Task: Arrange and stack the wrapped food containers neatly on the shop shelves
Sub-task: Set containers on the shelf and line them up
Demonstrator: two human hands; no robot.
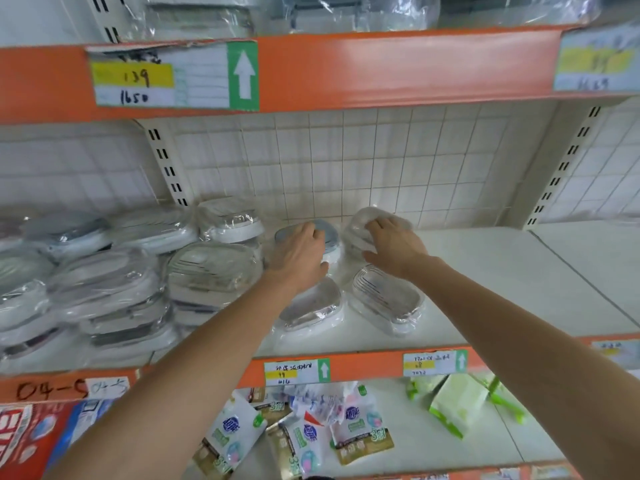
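Note:
On the white middle shelf (502, 271) several plastic-wrapped oval food containers lie. My left hand (301, 254) grips a grey-lidded container (329, 233) at the back of the shelf. My right hand (391, 244) holds a clear wrapped container (356, 226) beside it, near the tiled back wall. In front of them lie two more: a grey-topped one (311, 306) and a clear ribbed one (386, 296). A pile of wrapped containers (114, 271) fills the shelf's left side, stacked unevenly.
An orange shelf edge (346, 67) with price labels hangs overhead, with wrapped goods above it. The lower shelf carries loose detergent sachets (304, 434), green packs (457, 400) and a red box (20, 438). Slotted uprights (561, 168) flank the bay.

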